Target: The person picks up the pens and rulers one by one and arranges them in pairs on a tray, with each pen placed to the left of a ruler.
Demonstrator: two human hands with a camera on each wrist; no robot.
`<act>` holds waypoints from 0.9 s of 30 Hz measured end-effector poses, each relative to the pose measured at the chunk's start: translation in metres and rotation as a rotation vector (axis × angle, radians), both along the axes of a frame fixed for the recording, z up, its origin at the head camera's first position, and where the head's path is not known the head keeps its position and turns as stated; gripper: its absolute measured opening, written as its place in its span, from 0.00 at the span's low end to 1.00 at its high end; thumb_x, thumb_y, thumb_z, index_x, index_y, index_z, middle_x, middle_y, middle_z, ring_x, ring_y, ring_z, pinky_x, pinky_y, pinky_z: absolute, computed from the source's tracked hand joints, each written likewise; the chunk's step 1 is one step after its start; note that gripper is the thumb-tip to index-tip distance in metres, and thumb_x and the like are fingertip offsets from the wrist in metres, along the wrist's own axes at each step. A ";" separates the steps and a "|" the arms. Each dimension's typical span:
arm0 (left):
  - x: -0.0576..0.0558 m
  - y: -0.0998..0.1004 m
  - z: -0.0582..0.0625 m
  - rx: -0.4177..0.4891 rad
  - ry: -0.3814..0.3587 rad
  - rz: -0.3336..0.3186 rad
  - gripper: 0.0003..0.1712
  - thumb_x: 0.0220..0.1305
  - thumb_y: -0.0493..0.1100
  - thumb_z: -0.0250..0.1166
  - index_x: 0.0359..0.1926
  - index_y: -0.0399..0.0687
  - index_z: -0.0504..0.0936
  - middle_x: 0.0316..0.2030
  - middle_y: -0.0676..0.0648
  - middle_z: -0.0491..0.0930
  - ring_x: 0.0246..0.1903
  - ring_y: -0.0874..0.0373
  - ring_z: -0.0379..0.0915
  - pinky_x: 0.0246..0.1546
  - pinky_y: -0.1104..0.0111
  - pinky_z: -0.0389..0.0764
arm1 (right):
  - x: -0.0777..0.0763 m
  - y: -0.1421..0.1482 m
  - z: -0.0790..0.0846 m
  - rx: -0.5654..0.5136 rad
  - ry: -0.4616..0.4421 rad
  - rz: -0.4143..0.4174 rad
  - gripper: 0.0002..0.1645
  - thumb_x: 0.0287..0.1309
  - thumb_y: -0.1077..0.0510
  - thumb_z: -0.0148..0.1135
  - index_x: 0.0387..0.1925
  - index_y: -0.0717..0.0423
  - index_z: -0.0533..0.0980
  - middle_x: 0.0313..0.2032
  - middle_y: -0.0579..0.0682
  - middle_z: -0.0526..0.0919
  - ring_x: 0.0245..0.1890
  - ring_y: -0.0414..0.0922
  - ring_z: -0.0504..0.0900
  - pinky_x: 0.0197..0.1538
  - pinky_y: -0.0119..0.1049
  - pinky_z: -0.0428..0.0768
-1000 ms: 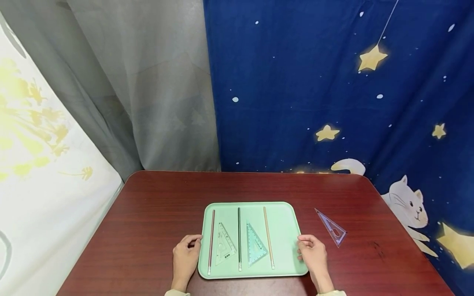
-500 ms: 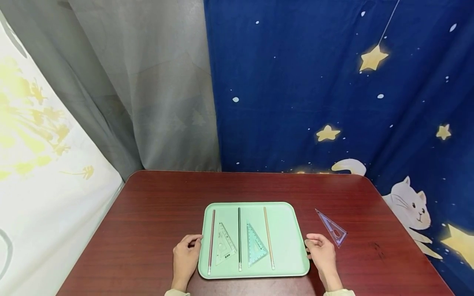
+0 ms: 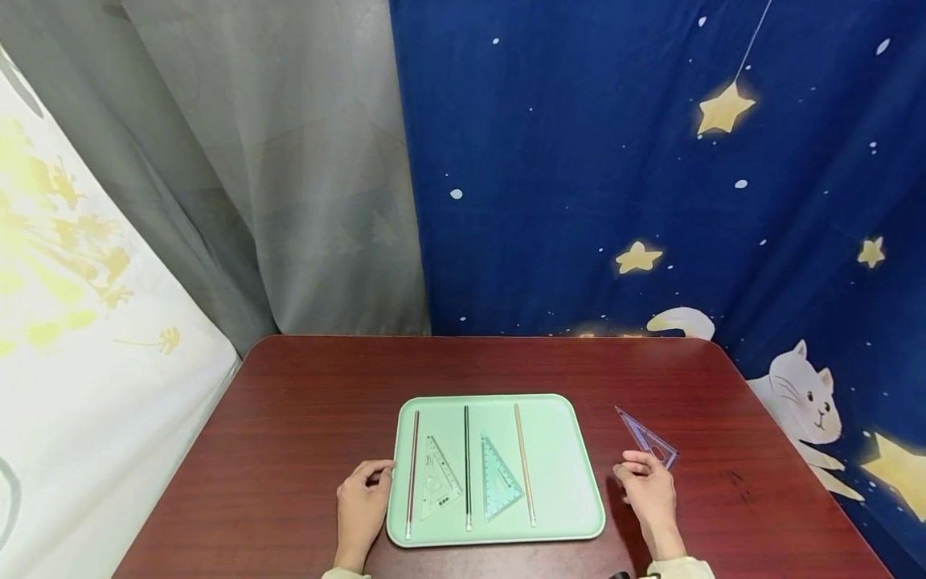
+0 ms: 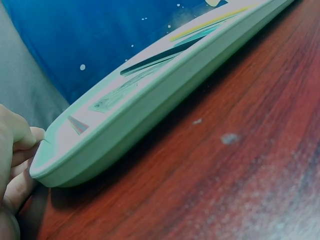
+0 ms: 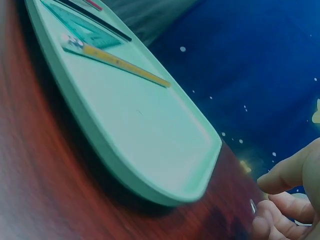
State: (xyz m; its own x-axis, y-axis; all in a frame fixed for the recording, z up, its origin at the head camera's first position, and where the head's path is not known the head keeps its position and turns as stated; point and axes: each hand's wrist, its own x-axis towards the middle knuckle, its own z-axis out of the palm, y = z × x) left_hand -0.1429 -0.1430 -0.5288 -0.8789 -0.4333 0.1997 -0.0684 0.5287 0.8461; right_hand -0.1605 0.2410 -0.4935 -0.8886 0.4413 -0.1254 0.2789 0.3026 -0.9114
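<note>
A pale green tray (image 3: 567, 515) lies on the table; its left edge is pinched by my left hand (image 3: 364, 503), whose fingertips lap the rim in the left wrist view. My right hand (image 3: 651, 494) hovers off the tray's right side, fingers loosely bent and holding nothing, overlapping the lower part of a purple triangular set square (image 3: 637, 428). On the tray lie a red pencil (image 3: 413, 474), a clear set square (image 3: 434, 486), a dark pencil (image 3: 467, 466), a teal set square (image 3: 497, 486) and a wood-coloured pencil (image 3: 525, 466), in that order from left to right.
The dark red wooden table (image 3: 325, 386) spreads around the tray. Behind it hang a grey curtain (image 3: 318, 161) and a blue starry curtain (image 3: 550, 161). A white patterned cloth (image 3: 79, 362) hangs at the left.
My right hand has left the tray's right edge and moved right, up to the purple set square. The left hand and the things on the tray have stayed put.
</note>
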 end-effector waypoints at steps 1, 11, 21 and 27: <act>0.000 0.000 0.000 0.000 0.001 -0.001 0.10 0.56 0.33 0.64 0.30 0.51 0.88 0.32 0.52 0.85 0.25 0.73 0.74 0.28 0.76 0.76 | -0.001 0.002 0.000 0.010 0.000 -0.008 0.20 0.51 0.66 0.62 0.47 0.70 0.74 0.24 0.37 0.77 0.19 0.29 0.73 0.21 0.30 0.76; 0.001 -0.001 -0.001 0.004 -0.002 0.003 0.10 0.56 0.33 0.63 0.30 0.51 0.88 0.31 0.52 0.85 0.25 0.73 0.74 0.28 0.76 0.76 | -0.007 0.017 0.004 0.026 -0.027 -0.016 0.28 0.49 0.60 0.70 0.51 0.68 0.72 0.25 0.36 0.73 0.19 0.29 0.71 0.23 0.29 0.76; 0.000 0.000 0.000 0.004 0.005 -0.004 0.10 0.56 0.33 0.64 0.30 0.51 0.88 0.31 0.53 0.85 0.25 0.72 0.75 0.28 0.76 0.76 | -0.010 0.027 0.000 0.218 -0.024 -0.069 0.27 0.42 0.53 0.76 0.44 0.61 0.77 0.30 0.47 0.80 0.21 0.26 0.69 0.29 0.25 0.69; 0.000 0.001 0.001 -0.008 0.011 0.004 0.09 0.55 0.33 0.64 0.29 0.51 0.88 0.31 0.53 0.85 0.26 0.72 0.75 0.29 0.75 0.76 | -0.016 0.035 0.002 0.298 0.028 -0.068 0.29 0.42 0.49 0.76 0.43 0.62 0.77 0.35 0.58 0.81 0.22 0.27 0.67 0.30 0.25 0.65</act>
State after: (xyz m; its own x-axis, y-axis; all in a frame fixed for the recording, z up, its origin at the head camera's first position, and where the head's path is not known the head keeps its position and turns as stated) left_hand -0.1433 -0.1422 -0.5282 -0.8750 -0.4348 0.2127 -0.0610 0.5349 0.8427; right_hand -0.1770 0.2759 -0.4914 -0.8570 0.5135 0.0427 0.2835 0.5390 -0.7932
